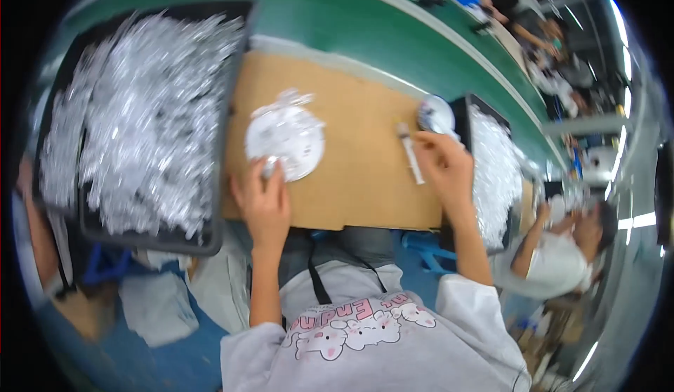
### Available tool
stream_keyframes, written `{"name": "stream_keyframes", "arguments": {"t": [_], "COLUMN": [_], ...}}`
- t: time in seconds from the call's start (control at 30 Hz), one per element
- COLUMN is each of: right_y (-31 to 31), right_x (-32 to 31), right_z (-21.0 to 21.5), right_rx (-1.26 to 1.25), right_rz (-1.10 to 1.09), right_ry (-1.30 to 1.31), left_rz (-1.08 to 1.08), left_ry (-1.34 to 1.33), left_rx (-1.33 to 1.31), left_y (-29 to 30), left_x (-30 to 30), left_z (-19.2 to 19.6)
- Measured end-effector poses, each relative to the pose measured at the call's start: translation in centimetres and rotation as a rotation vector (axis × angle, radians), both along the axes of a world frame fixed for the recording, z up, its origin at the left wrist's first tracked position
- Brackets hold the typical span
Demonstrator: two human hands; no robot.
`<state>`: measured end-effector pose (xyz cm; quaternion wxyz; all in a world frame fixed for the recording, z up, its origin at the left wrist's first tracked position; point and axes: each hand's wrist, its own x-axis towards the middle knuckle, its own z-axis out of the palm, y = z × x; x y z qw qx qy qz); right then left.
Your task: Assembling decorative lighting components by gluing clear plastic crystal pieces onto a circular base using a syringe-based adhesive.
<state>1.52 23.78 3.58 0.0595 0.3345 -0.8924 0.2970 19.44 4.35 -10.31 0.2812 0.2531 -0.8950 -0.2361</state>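
The left hand (265, 202) rests fingertips, slightly spread, on the near edge of a white plate (300, 166) bearing clear plastic pieces (289, 114); blur hides whether it pinches one. The right hand (449, 168) is curled narrow just beside a white stick (413, 160), its hold impossible to tell, with a round tin (437, 114) just beyond. Past both hands runs a green table (316, 23).

Factory workshop, green worktop (337, 23), bins (151, 242) (heaped with clear pieces (154, 118)), co-workers (562, 258)
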Motion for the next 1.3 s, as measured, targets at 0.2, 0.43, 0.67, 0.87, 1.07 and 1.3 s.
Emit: {"name": "stream_keyframes", "arguments": {"t": [0.2, 0.43, 0.67, 0.87, 1.07, 1.3], "right_y": [19.4, 18.5, 20.2, 16.5, 7.9, -1.8], "right_x": [-9.0, -10.7, -11.0, -7.7, -3.0, 3.0], "right_z": [2.9, 1.5, 3.0, 4.9, 3.6, -2.5], "right_rx": [0.226, 0.584, 0.392, -0.166, -0.53, -0.66], "right_rz": [-0.308, -0.275, -0.243, -0.297, -0.105, 0.05], "right_ry": [0.097, 0.238, 0.128, -0.168, -0.651, -1.072], "left_rz": [-0.032, -0.031, -0.03, -0.047, -0.016, -0.058], "left_ry": [0.022, -0.016, -0.026, -0.036, 0.037, 0.191], "left_rx": [-0.077, -0.098, -0.088, -0.06, 0.008, 0.079], "left_y": [0.7, 0.8, 1.0, 0.7, 1.0, 1.8], "left_x": [-1.1, -1.0, -0.7, -0.7, 0.1, 0.4], "left_z": [0.8, 1.3, 1.1, 1.9, 2.2, 6.0]}}
